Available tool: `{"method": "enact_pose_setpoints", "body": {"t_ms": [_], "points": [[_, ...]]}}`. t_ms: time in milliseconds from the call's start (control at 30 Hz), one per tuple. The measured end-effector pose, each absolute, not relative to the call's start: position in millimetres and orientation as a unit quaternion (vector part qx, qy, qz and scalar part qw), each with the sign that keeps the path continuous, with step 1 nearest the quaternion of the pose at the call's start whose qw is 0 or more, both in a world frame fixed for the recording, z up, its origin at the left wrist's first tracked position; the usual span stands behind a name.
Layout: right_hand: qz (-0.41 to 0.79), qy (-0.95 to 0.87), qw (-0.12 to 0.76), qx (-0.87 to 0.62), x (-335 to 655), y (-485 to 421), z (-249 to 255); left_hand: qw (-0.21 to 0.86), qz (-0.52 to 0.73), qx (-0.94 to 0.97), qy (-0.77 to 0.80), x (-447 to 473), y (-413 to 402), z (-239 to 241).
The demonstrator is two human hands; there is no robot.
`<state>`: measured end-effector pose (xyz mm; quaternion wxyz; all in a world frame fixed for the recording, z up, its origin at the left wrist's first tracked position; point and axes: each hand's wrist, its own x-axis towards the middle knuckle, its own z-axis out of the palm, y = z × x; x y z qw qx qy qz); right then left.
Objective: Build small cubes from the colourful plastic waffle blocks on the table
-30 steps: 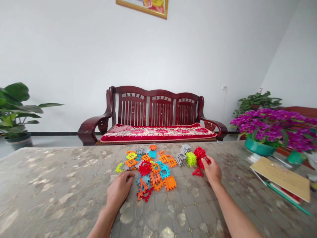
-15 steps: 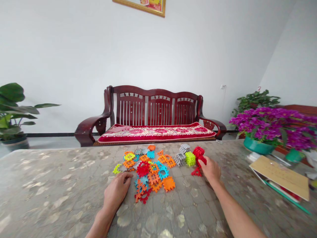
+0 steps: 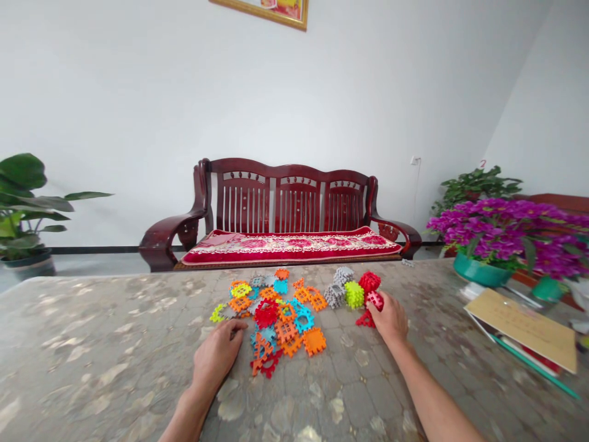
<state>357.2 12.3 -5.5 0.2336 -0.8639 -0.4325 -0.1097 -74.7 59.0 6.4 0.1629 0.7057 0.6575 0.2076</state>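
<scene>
A heap of flat interlocking plastic pieces (image 3: 276,310) in orange, red, blue, yellow and grey lies on the table (image 3: 115,344). To its right stand assembled cubes: grey ones (image 3: 338,286), a lime one (image 3: 354,294) and a red one (image 3: 369,281). My right hand (image 3: 389,318) is closed on a red square piece (image 3: 374,299) just below the red cube, with a red triangle piece (image 3: 365,319) beside my thumb. Resting palm down at the heap's left edge, my left hand (image 3: 216,357) has its fingers loosely curled and holds nothing.
A dark wooden bench (image 3: 280,212) with a red cushion stands behind the table. Purple flowers in a teal pot (image 3: 501,236) and a brown envelope (image 3: 524,328) over books sit at the right. A leafy potted plant (image 3: 25,212) stands far left.
My right hand drew back slightly from the red cube, still on the red piece. The view shifted a little. My left hand stayed put.
</scene>
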Motion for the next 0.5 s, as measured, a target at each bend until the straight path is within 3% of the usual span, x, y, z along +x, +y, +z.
{"method": "enact_pose_setpoints", "body": {"t_ms": [500], "points": [[-0.207, -0.447, 0.229, -0.840, 355.9, 7.4, -9.5, 0.159, 0.213, 0.708, 0.655, -76.7, 61.7, 1.8]]}}
